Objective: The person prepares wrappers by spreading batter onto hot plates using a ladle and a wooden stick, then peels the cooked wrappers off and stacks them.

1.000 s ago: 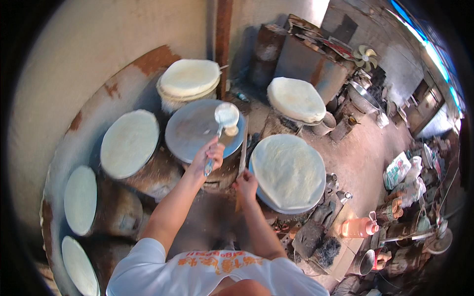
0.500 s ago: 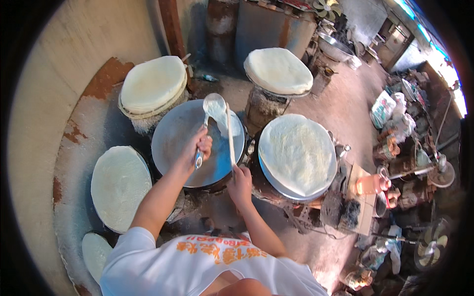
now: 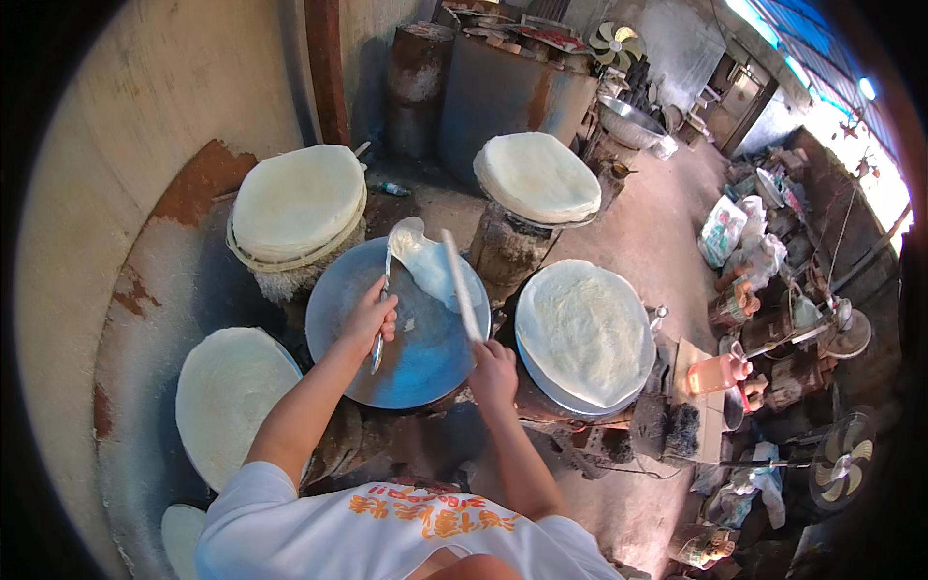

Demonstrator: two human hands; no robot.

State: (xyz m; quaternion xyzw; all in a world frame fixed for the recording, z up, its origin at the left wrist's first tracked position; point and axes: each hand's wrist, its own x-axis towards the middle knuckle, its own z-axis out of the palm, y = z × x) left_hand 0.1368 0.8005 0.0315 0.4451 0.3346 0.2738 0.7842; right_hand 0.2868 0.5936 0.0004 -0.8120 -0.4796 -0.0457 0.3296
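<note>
My left hand (image 3: 371,317) is closed round the handle of a metal ladle (image 3: 404,233), whose bowl is over the far rim of a round griddle (image 3: 362,379). Wet white batter (image 3: 433,274) runs from beside the ladle's bowl across the griddle's far right part. In my right hand (image 3: 495,372) is a pale flat wooden stick (image 3: 461,285), its blade slanting up along the batter's right edge. A few small white bits lie mid-griddle.
Round white flatbreads lie on a second griddle (image 3: 585,333) at right and a third (image 3: 232,401) at left. Flatbread stacks stand at far left (image 3: 298,201) and far right (image 3: 537,176). A board with a pink-filled jug (image 3: 713,374) and a fan (image 3: 844,462) are to the right.
The view has tilted, so the scene sits lower. The batter reaches further along the griddle's right side. The stick has swung to lean more to the left, and the ladle has turned a little.
</note>
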